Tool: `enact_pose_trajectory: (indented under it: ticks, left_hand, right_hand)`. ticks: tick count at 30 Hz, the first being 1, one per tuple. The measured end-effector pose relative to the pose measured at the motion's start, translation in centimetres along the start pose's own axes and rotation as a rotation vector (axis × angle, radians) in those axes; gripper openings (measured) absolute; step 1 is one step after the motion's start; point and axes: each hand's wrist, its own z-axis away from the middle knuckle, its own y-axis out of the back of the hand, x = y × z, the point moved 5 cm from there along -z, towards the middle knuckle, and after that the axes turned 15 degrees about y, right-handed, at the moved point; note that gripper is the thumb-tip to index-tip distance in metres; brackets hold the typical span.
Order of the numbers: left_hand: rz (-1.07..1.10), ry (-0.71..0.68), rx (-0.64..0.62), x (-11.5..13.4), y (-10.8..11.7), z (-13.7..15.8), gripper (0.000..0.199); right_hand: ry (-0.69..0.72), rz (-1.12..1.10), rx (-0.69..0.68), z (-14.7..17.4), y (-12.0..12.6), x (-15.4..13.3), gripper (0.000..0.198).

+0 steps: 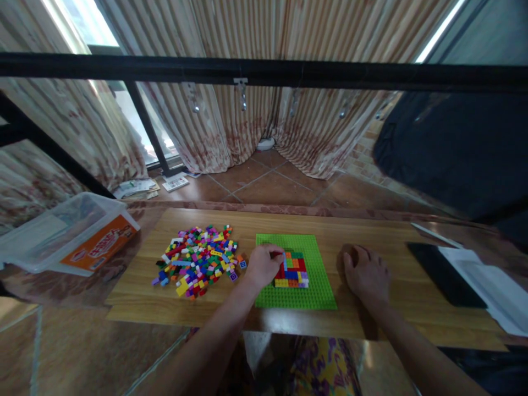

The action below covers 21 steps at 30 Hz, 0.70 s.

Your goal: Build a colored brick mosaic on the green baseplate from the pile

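A low block of colourful toy bricks (295,275) stands on the green baseplate (319,269), with red, yellow, blue, orange, green and white pieces showing. At its left edge is my left hand (262,268), thumb and fingers pinched together against the upper left side. Whatever lies between those fingertips is too small and hidden to name. My right hand (369,275) rests on the wooden table to the right of the baseplate, fingers slightly bent with the thumb apart, holding nothing. Left of the baseplate spreads a pile of loose toy bricks (202,256) in many colours.
A clear plastic box (70,231) with an orange label sits beyond the table's left end. On the right are a black flat object (445,274) and white sheets (487,286). A dark metal bar (264,71) crosses above the table's far side, before curtains (239,121).
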Motion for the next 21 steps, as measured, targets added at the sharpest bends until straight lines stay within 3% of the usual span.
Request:
enact_pose_trajectory:
  ticks: [10,17,21]
  left_hand:
    - [0.009,-0.076,-0.018,-0.4,-0.1,0.0,0.020]
    - [-0.083,-0.186,-0.052,-0.7,0.1,1.3,0.049]
    - [-0.062,-0.183,-0.059,-1.0,0.0,1.6,0.052]
  right_hand:
    - [-0.007,-0.010,-0.006,0.0,0.3,-0.3,0.052]
    - [-0.003,-0.026,-0.003,-0.1,0.2,-0.2,0.051]
    - [-0.006,-0.023,-0.025,-0.1,0.2,-0.1,0.052]
